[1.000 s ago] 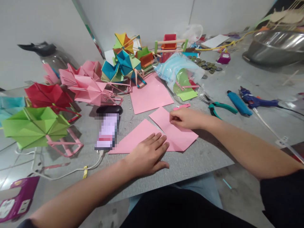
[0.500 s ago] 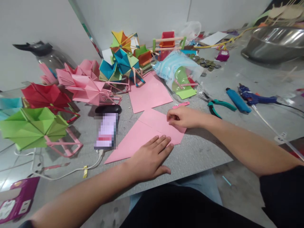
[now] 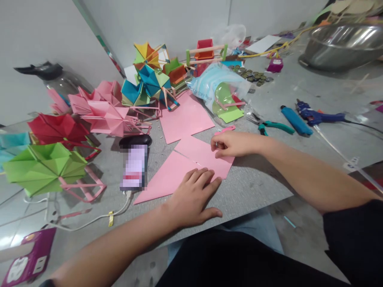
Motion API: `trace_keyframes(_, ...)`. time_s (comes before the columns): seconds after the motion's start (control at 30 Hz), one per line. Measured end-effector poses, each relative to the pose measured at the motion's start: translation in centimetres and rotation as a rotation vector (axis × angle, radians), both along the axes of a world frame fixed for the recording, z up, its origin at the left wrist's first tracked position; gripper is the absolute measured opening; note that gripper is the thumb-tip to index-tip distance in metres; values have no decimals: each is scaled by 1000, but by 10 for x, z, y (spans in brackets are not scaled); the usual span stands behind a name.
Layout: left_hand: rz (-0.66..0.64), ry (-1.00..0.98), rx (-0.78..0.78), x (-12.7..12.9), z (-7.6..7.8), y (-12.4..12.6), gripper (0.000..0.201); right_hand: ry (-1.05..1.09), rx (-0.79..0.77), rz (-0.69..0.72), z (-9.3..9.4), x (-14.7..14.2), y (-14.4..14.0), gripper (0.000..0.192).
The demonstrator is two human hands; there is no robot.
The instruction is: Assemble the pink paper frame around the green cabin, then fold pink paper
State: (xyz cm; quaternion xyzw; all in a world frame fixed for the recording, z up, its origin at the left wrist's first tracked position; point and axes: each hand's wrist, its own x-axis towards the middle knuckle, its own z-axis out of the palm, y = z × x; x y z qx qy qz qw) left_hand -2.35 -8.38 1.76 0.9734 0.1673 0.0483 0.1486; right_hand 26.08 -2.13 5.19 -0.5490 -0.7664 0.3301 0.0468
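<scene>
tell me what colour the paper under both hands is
Pink, plain with no pattern; the folded paper shows clearly in the head view.

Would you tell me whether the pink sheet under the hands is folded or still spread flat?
Folded: the pink sheet forms a triangle with a flap doubled over it; the left hand presses its near edge, the right hand its far corner.

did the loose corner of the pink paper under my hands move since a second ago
Yes. The pink paper has its right flap folded inward, leftward toward the phone; it no longer sticks out past the right hand. The left hand presses the sheet's near edge.
</scene>
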Motion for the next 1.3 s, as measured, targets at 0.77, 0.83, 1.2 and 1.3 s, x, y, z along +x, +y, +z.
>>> trace_keyframes(0.77, 63, 58, -48, 10, 5, 2, 84, 18, -47, 5, 4, 19, 8, 26)
trace_keyframes(0.83, 62, 52, -51, 10, 4, 2, 84, 24, -22, 5, 11, 31, 9, 34)
trace_keyframes(1.2, 83, 63, -73, 8, 5, 1, 84, -27, 112, -398, 62, 133, 1, 16)
trace_keyframes(1.3, 82, 61, -76, 8, 5, 1, 84, -174, 166, -523, 61, 135, 3, 13)
